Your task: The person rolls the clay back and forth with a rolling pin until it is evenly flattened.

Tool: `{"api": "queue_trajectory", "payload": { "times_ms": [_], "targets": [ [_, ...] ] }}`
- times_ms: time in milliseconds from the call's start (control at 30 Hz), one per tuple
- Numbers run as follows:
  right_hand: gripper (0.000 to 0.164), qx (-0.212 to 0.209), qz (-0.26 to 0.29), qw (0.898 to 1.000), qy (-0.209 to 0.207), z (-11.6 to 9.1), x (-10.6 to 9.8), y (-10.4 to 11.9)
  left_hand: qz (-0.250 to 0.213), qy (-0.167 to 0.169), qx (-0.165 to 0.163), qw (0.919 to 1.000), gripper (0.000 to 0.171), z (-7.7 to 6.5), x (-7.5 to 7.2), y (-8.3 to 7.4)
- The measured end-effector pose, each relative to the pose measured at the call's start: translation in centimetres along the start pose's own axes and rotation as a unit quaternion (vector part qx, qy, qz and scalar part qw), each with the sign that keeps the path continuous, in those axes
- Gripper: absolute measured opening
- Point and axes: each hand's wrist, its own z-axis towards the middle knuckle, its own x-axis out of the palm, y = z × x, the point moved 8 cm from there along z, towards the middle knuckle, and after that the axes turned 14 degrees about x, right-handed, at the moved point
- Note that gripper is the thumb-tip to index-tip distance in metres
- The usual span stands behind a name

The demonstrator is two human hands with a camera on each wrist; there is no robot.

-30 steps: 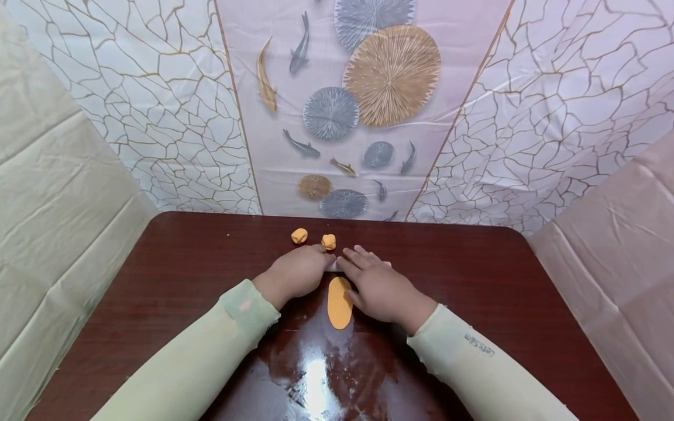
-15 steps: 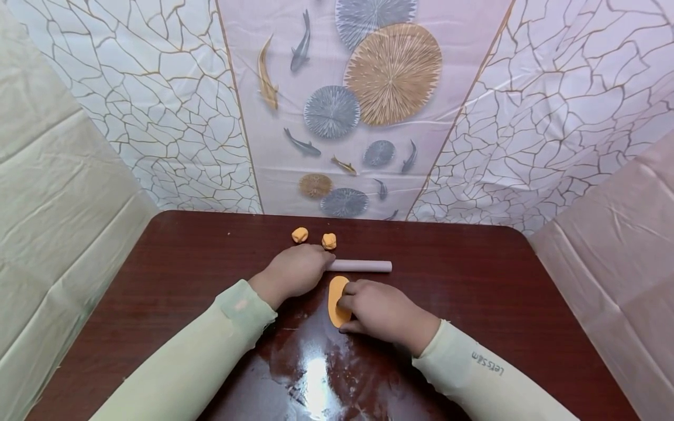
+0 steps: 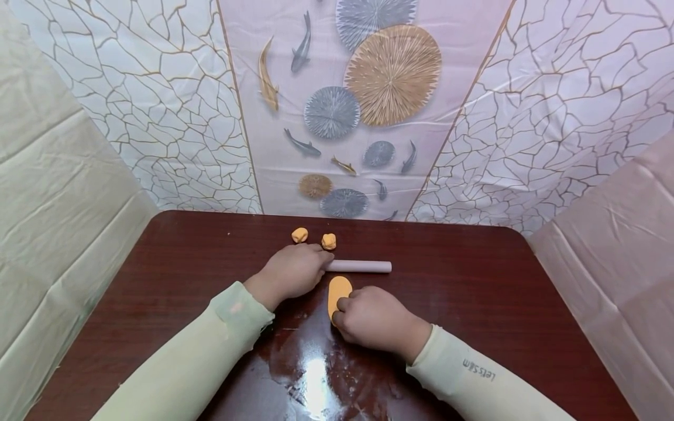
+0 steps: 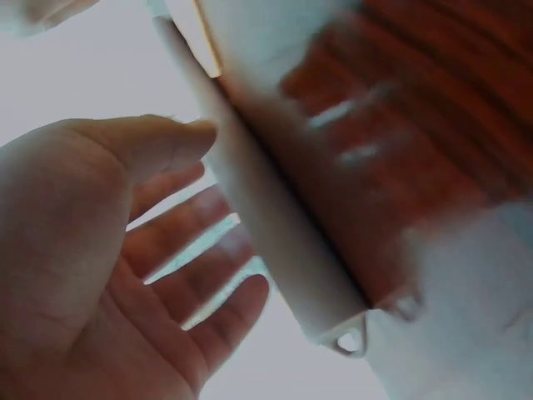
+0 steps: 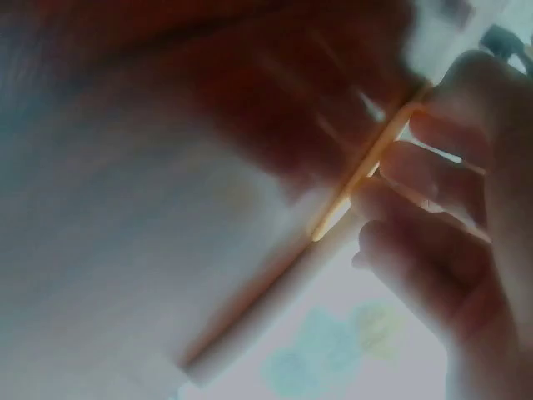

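A flat oval of orange modelling clay [image 3: 339, 289] lies on the dark red tabletop, with a pale tube-shaped roller [image 3: 363, 266] just beyond it. My right hand [image 3: 376, 318] has its fingers curled at the clay's near right edge and pinches it, hiding that part. In the right wrist view, fingertips meet the edge of the clay [image 5: 366, 171], seen side-on. My left hand [image 3: 292, 272] rests at the roller's left end. Its fingers are extended along the roller [image 4: 275, 225] in the left wrist view, where the roller's end looks hollow.
Two small lumps of orange clay, a left lump [image 3: 299, 235] and a right lump [image 3: 329, 241], sit beyond the left hand. The glossy table [image 3: 474, 280] has smears and a bright reflection near the front. Patterned sheets [image 3: 337, 164] stand behind it.
My right hand has left the roller, come back toward me and curled at the clay's near edge. More of the roller shows. My left hand stays almost in place.
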Motion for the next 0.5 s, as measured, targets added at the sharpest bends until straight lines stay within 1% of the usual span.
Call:
{"api": "queue_trajectory", "payload": {
  "times_ms": [133,267,367,500],
  "targets": [
    [0.025,0.011,-0.014,1.0,0.024,0.0,0.0,0.3,-0.017,0.011,-0.015,0.9997,0.036,-0.5,-0.2,0.4],
    [0.019,0.021,-0.029,0.999,0.029,0.4,-0.2,0.8,-0.04,0.01,-0.037,0.9984,0.043,-1.1,-0.4,1.0],
    [0.018,0.022,-0.045,0.998,0.03,0.7,-0.1,1.3,-0.062,0.0,-0.041,0.9972,0.045,-1.7,-0.7,1.2],
    [0.021,0.025,-0.063,0.997,0.048,0.7,0.3,1.7,-0.104,-0.029,-0.041,0.9933,0.048,-2.8,-1.3,1.2]
  ]
}}
